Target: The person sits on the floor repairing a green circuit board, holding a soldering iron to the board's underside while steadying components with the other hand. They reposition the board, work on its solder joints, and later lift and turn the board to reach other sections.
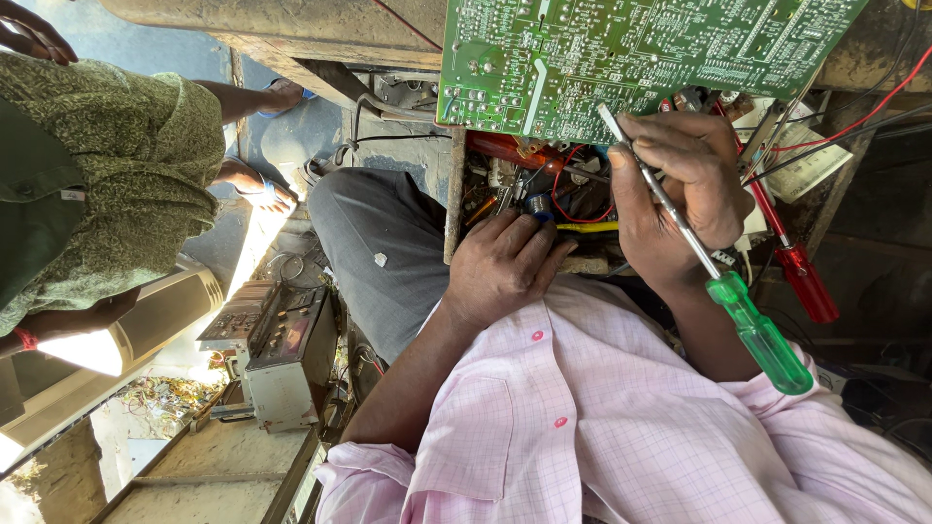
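Observation:
A large green circuit board (621, 58) stands tilted at the top of the view, solder side toward me. My right hand (680, 194) grips a screwdriver with a clear green handle (762, 335); its metal shaft runs up through my fingers and its tip touches the board's lower edge. My left hand (505, 262) rests lower, with fingers curled into a heap of small parts and wires, next to a blue capacitor (540, 204). Whether it holds anything is hidden. My pink checked shirt (602, 417) fills the bottom.
A red-handled screwdriver (798, 277) lies to the right among red wires (582, 209). Old car stereo units (286, 354) sit at lower left beside my grey trouser leg (383, 252). Another person in green patterned clothing (107, 165) stands at left, sandalled feet (262, 189) close by.

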